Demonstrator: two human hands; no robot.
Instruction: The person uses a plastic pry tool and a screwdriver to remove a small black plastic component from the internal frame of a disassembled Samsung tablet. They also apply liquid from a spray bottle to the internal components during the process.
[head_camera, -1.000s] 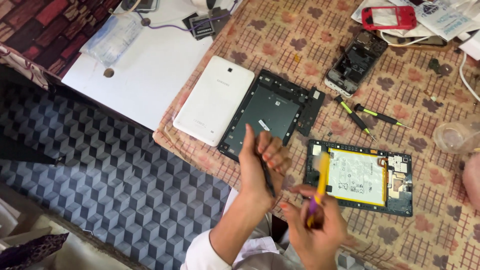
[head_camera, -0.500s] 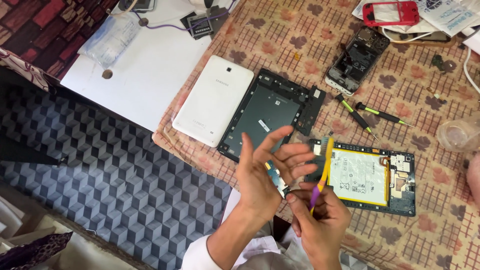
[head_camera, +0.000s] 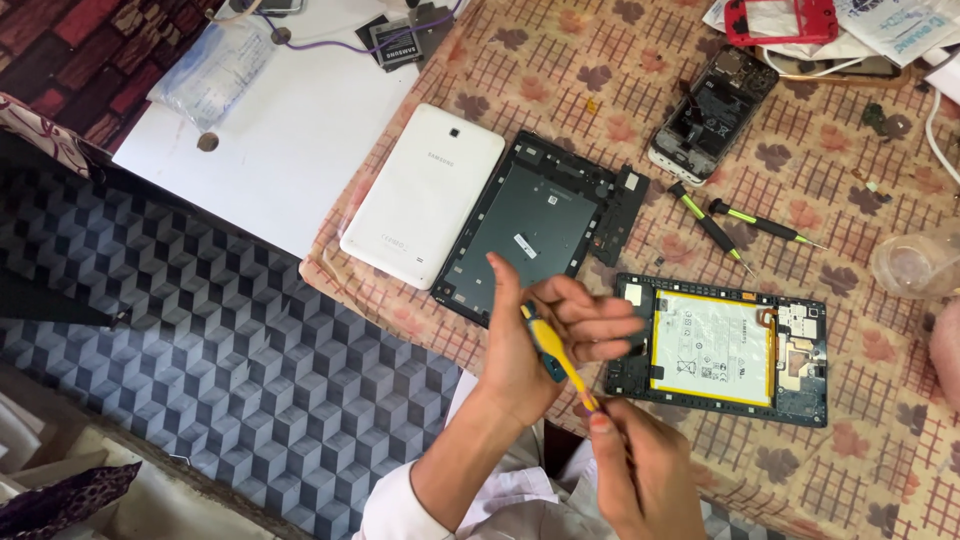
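Near edge, middle: both hands meet over the patterned tablecloth (head_camera: 800, 110), just left of the opened tablet (head_camera: 720, 345).
Left hand: the left hand (head_camera: 545, 340) is raised with its fingers (head_camera: 600, 325) loosely spread and pointing right; a small dark bit seems to sit against the palm, but I cannot tell what it is.
Right hand: the right hand (head_camera: 640, 470) pinches the near end of a yellow tool (head_camera: 560, 355) between thumb and fingertips, and the tool slants up and left across the left palm.
Opened tablet: it lies flat, its white and yellow battery (head_camera: 712, 348) showing, close to the right of the left fingertips.
Other parts: a white back cover (head_camera: 425, 195) and a dark inner frame (head_camera: 535, 225) lie side by side, farther off and to the left.
Spare tools: two green-handled screwdrivers (head_camera: 740, 225) rest beyond the opened tablet; a stripped phone (head_camera: 705, 110) lies farther still.
Doing it well: I would judge that a light grip near the tool's tip gives better control.
Care: keeping the tip well apart from the battery looks wise, since a slip there could puncture it.
Steadying: resting the left hand on the cloth would likely calm the work.
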